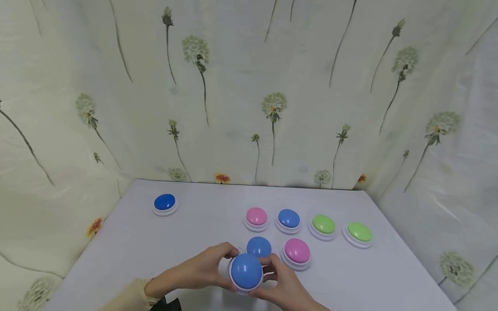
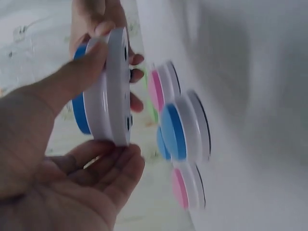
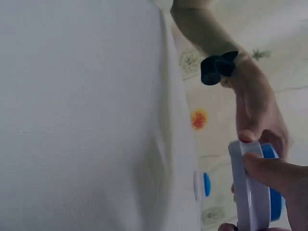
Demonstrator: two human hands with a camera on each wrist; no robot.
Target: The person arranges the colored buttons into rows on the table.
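Both hands hold one blue push button (image 1: 246, 271) with a white base, raised off the table near its front. My left hand (image 1: 208, 268) grips its left side between thumb and fingers. On the other side, my right hand (image 1: 283, 283) pinches the white rim with thumb and fingers. In the left wrist view the held button (image 2: 103, 91) is tipped on edge, its underside facing the table. Just behind it stands another blue button (image 1: 259, 246), partly hidden. A pink button (image 1: 297, 251) sits close to the right hand.
Farther back stand a pink button (image 1: 256, 217), a blue button (image 1: 288, 219) and two green buttons, one (image 1: 324, 224) left of the other (image 1: 359, 232). A dark blue button (image 1: 164, 202) sits alone at the back left of the white table (image 1: 186, 233). Dandelion-patterned cloth (image 1: 233, 86) surrounds the table.
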